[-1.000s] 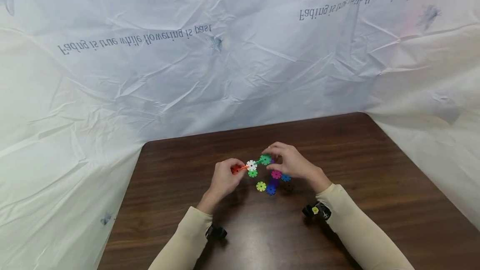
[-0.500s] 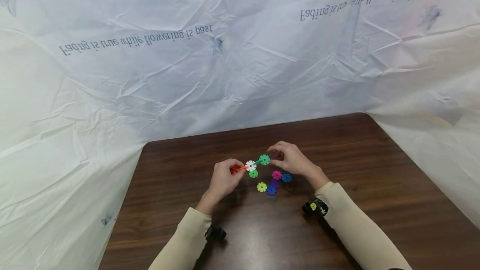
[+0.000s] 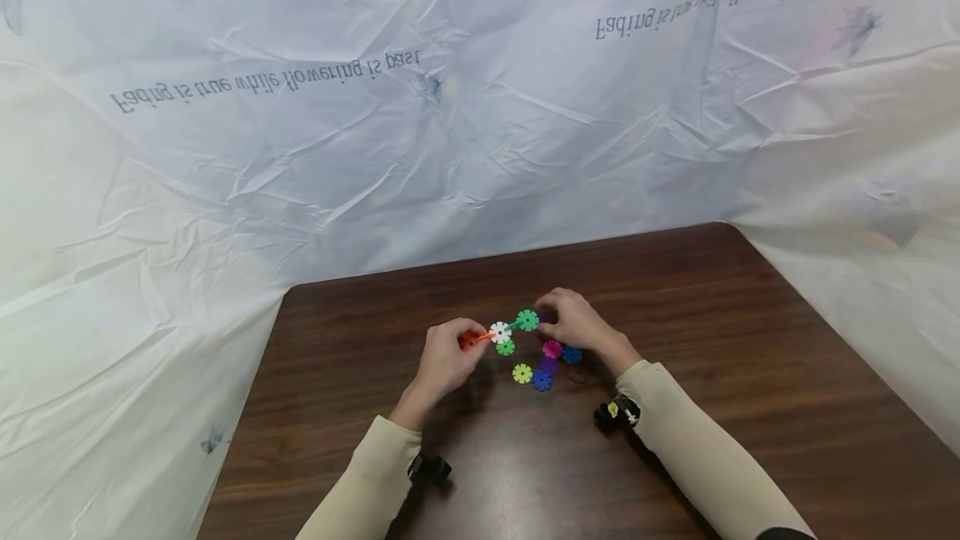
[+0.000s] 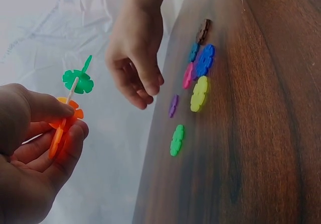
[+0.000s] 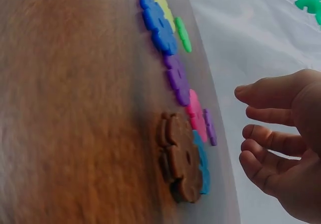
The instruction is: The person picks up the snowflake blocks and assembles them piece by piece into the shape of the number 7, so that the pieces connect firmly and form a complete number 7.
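My left hand pinches an orange notched plastic disc between thumb and fingers. It belongs to a joined chain with a white disc and green discs, held above the table. My right hand hovers just right of the chain's green end, fingers loosely bent and holding nothing, as the right wrist view shows. Below it lie loose discs: pink, light blue, dark blue, yellow, purple and brown. A light green disc lies below the chain.
The dark wood-grain table has its far edge against a wrinkled white sheet with printed lettering. A small purple disc lies beyond the pink one. Wrist cameras are strapped at both cuffs.
My right hand has come away from the green disc at the chain's end and shifted a little to the right. The left hand keeps its pinch on the orange disc.
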`<action>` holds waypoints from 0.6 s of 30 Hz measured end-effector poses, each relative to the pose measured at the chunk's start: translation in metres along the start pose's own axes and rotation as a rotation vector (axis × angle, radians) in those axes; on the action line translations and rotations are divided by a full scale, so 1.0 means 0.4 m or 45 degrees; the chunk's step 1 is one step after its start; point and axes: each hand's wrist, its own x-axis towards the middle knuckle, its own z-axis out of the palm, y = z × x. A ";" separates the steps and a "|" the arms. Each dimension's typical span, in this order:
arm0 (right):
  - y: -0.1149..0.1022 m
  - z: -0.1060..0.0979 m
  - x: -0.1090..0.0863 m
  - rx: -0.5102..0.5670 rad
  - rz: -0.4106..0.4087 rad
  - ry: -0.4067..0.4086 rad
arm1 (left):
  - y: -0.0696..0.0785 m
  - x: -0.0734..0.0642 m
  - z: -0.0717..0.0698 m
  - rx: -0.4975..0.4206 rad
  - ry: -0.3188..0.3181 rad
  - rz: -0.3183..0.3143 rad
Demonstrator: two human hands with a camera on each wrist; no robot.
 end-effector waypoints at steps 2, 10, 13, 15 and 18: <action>-0.001 0.003 0.004 -0.010 0.004 0.000 | 0.003 0.001 -0.002 -0.007 -0.001 -0.002; 0.005 0.012 0.008 -0.021 0.061 -0.025 | 0.007 0.001 -0.007 -0.014 0.001 0.002; 0.012 0.020 0.007 -0.013 0.091 -0.036 | 0.006 -0.001 -0.005 -0.010 0.003 0.004; 0.017 0.026 0.007 -0.007 0.108 -0.040 | 0.004 -0.002 -0.004 -0.007 0.005 0.001; 0.023 0.033 0.010 -0.013 0.118 -0.033 | 0.003 -0.001 -0.003 -0.001 0.007 0.003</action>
